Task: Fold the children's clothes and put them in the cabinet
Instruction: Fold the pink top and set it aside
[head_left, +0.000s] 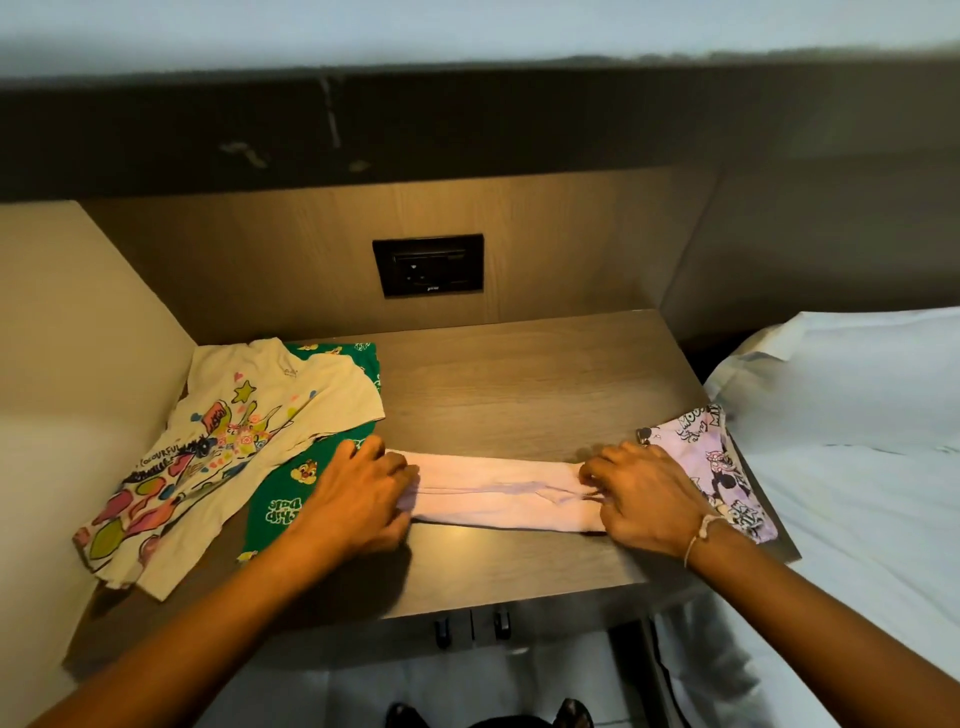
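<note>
Both hands, left hand (358, 493) and right hand (641, 496), pinch the half-folded pink garment (498, 499) on the tabletop (519, 384), while the cream shirt (228, 441) and green garment (291, 499) lie unfolded, nothing apparently stowed.

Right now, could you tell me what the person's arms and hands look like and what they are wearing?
Both forearms are bare, with no sleeves in view. The right wrist carries a thin pale cord bracelet with a small bead or knot. The left hand and right hand wear no gloves; no rings are discernible.
</note>
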